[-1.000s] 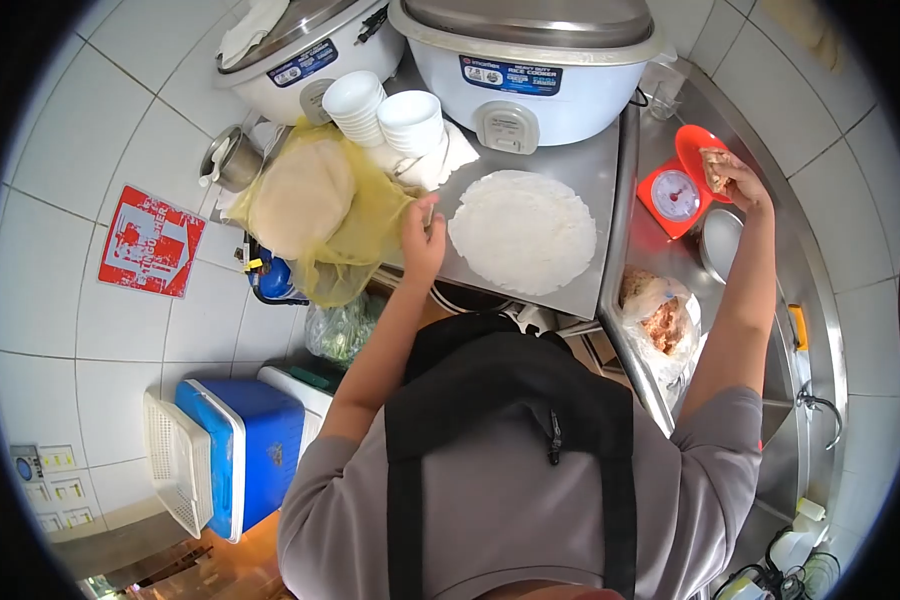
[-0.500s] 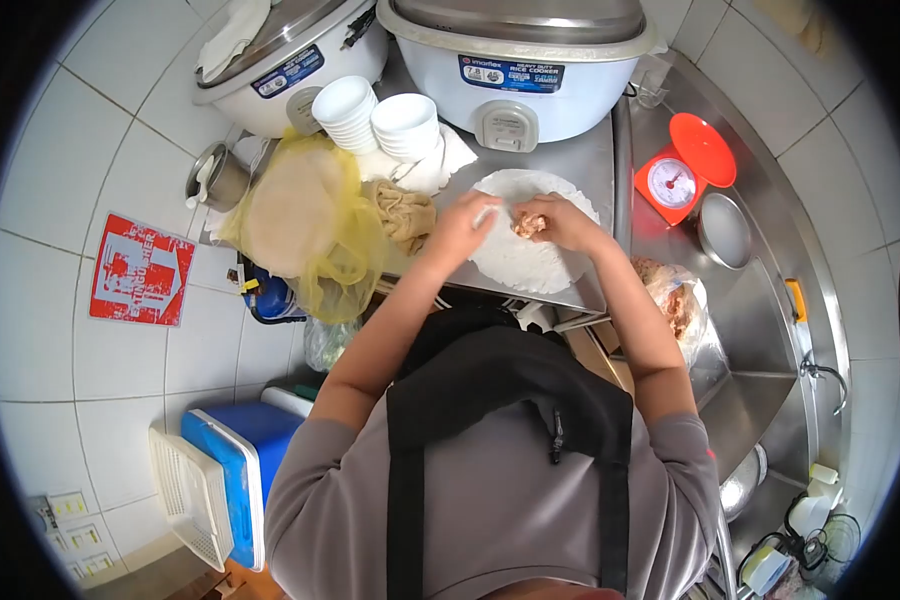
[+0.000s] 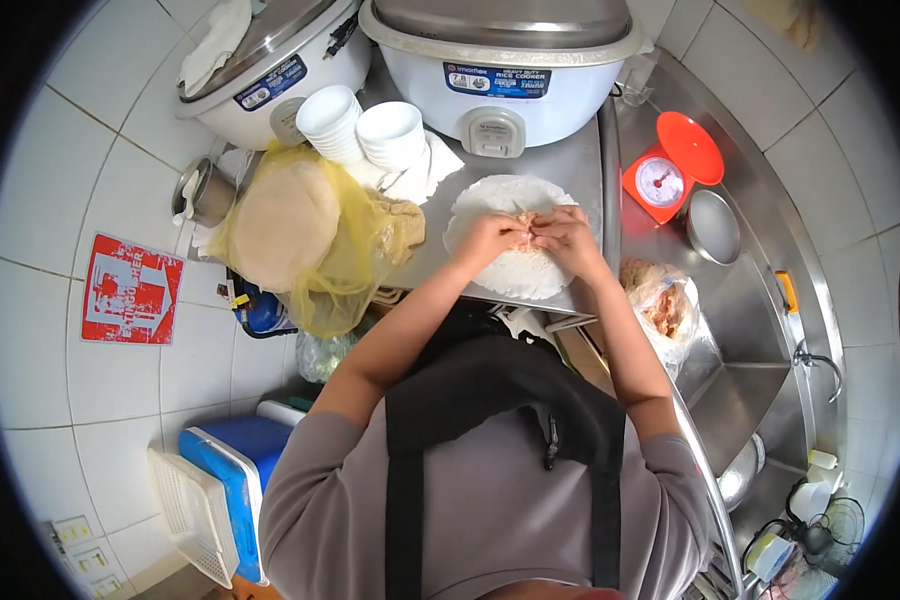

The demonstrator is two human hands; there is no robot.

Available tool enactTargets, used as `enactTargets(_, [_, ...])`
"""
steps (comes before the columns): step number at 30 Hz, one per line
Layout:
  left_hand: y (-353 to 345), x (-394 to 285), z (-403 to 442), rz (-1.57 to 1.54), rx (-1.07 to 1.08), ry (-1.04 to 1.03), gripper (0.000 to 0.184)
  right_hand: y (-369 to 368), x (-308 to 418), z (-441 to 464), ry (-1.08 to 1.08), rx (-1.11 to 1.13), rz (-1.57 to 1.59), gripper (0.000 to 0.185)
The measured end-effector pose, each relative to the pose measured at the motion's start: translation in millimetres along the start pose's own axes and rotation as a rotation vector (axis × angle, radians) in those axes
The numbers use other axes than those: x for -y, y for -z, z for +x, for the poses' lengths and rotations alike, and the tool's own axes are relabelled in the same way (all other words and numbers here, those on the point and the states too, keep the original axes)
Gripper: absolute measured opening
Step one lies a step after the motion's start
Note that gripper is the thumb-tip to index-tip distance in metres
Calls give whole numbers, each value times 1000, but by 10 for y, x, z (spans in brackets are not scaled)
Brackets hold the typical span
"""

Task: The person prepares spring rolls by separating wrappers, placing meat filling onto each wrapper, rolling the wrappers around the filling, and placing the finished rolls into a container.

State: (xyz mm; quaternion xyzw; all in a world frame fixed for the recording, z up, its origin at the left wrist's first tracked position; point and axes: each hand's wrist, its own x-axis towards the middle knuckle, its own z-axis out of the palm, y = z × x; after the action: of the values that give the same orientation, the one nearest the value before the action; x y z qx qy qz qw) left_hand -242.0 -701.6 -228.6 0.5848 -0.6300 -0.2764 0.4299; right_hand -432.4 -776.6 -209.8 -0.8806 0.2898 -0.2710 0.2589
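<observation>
A round white wrapper sheet [image 3: 522,280] lies flat on the steel counter in front of me. Over its middle, my left hand [image 3: 494,240] and my right hand [image 3: 567,240] meet, fingers bent and pressed onto a pinkish minced meat filling [image 3: 526,222]. Part of the filling shows between the fingertips; the rest is hidden beneath them. To the left, a stack of round wrappers [image 3: 285,225] sits in a yellow plastic bag [image 3: 340,290]. A clear bag of more meat filling [image 3: 662,312] stands at the right, by my right forearm.
Two rice cookers [image 3: 500,75] stand at the back, with stacks of white bowls [image 3: 390,135] on a white cloth [image 3: 432,172]. A red kitchen scale [image 3: 658,183] and a metal bowl [image 3: 713,228] are on the right, beside the steel sink [image 3: 760,320]. A beige cloth [image 3: 404,222] lies near the yellow bag.
My right hand held the meat clump above the wrapper; now the meat is down at its middle. My left hand has moved right and joined it. The view has shifted slightly.
</observation>
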Motion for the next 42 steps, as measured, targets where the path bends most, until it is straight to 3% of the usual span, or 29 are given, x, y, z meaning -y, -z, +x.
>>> enactTargets(1, [81, -31, 46, -102, 11, 82, 24, 87, 23, 0, -53, -2, 106, 18])
enactTargets(2, [138, -62, 93, -15, -18, -34, 30, 149, 23, -5, -107, 0, 214, 18])
enactTargets(3, [190, -94, 109, 72, -44, -143, 36, 199, -19, 25, -123, 74, 225, 33])
enactTargets(4, [200, -102, 56, 156, -64, -245, 43, 144, -16, 35, -97, 81, 128, 39])
enactTargets(7, [40, -54, 33, 347, 28, -173, 53, -8, 2, 123, 29, 99, -88, 58])
enactTargets(10, [43, -22, 99, 309, 143, -152, 54, -56, 35, 216, -33, 259, -225, 47])
enactTargets(14, [81, -42, 83, 308, 229, -35, 56, -123, -129, 199, 22, 218, -286, 34])
enactTargets(15, [96, -38, 64, 284, 202, -59, 57, -56, -86, 217, -36, 300, -293, 45])
enactTargets(18, [63, 23, -15, 256, 96, -136, 60, 41, -158, 172, -76, 231, 214, 61])
enactTargets(19, [26, 61, -23, 252, 56, -163, 61, 52, -180, 156, -54, 211, 163, 75])
enactTargets(25, [-120, -51, 102, 183, 154, -166, 67, 177, -210, 14, -62, 219, 107, 78])
enactTargets(28, [-78, -86, 85, 59, -20, -216, 65, 205, -252, -4, -90, 150, 342, 78])
enactTargets(29, [14, -80, 71, 159, -137, -261, 53, 275, -250, -17, -134, 165, 357, 74])
enactTargets(32, [309, 165, 21, 82, -554, -141, 34, 249, -322, -69, -179, -22, 636, 69])
enactTargets(34, [481, 437, -67, -151, -735, 92, 21, 317, -246, -70, -156, -44, 648, 65])
enactTargets(36, [755, 636, -296, -203, -718, 259, 20, 373, -216, -40, -154, -82, 653, 63])
enactTargets(38, [1122, 1057, -495, -190, -666, 214, 19, 370, -318, -18, -182, -84, 683, 62])
enactTargets(41, [1473, 994, -628, -335, -586, 218, 16, 338, -323, -17, -205, -42, 643, 56])
enactTargets(42, [1413, 837, -552, -213, -589, 146, 15, 328, -282, 5, -203, -22, 612, 54])
